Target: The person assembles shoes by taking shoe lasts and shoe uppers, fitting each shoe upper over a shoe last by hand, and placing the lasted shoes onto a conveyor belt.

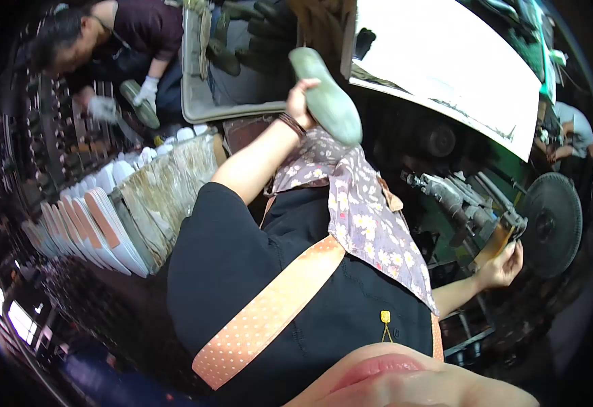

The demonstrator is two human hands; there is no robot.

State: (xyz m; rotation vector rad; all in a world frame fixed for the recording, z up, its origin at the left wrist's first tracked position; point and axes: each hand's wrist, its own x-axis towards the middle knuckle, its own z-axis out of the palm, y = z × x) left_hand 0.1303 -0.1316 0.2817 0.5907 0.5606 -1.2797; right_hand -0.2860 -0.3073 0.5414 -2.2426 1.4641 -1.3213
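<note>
My left hand (299,103) is raised in front of me, closed around a pale green shoe last (330,102), sole-shaped side showing. My right hand (503,266) is out to the right, fingers bent together at a metal machine arm (511,220). Beside those fingers is a thin amber-brown piece (493,245); what they pinch is too small to make out. A grey floral apron (378,220) with an orange dotted strap covers part of my black shirt.
Left: stacked white and tan insoles (110,227) beside a worn block (171,193). Ahead: a grey tub (195,102) with dark lasts (262,30) and a bright white panel (446,61). Right: a black fan (549,224). A gloved co-worker (137,30) handles another green last (140,105); another person (573,129) is far right.
</note>
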